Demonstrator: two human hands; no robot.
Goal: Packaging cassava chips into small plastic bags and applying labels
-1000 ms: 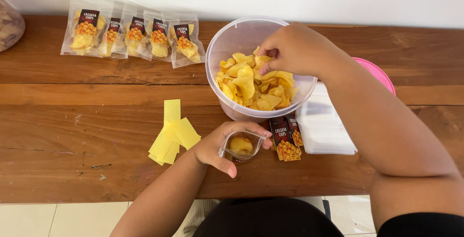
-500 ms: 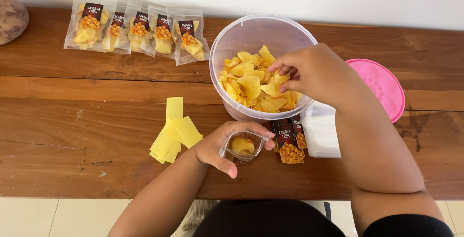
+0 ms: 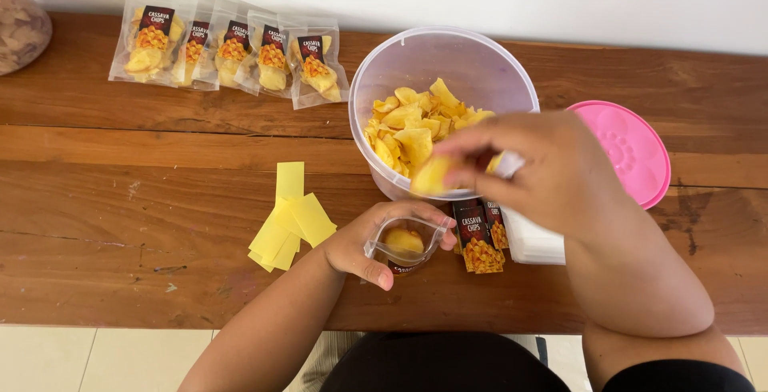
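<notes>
My left hand (image 3: 364, 246) holds a small clear plastic pouch (image 3: 404, 242) open near the table's front edge; a yellow chip lies inside it. My right hand (image 3: 544, 170) is blurred and pinches a yellow chip (image 3: 432, 176) just above the pouch, at the near rim of a clear plastic tub (image 3: 480, 60) full of yellow chips (image 3: 412, 132). The chip is apart from the pouch.
Several filled, labelled chip pouches (image 3: 232, 52) lie in a row at the back left. Yellow paper slips (image 3: 288, 216) lie left of my left hand. Dark printed labels (image 3: 478, 236) and a stack of clear empty pouches (image 3: 532, 240) sit under my right arm. A pink lid (image 3: 632, 148) lies right.
My right hand has lifted out of the tub with a chip and moved toward me, down to the pouch. My left hand has kept the pouch open in place.
</notes>
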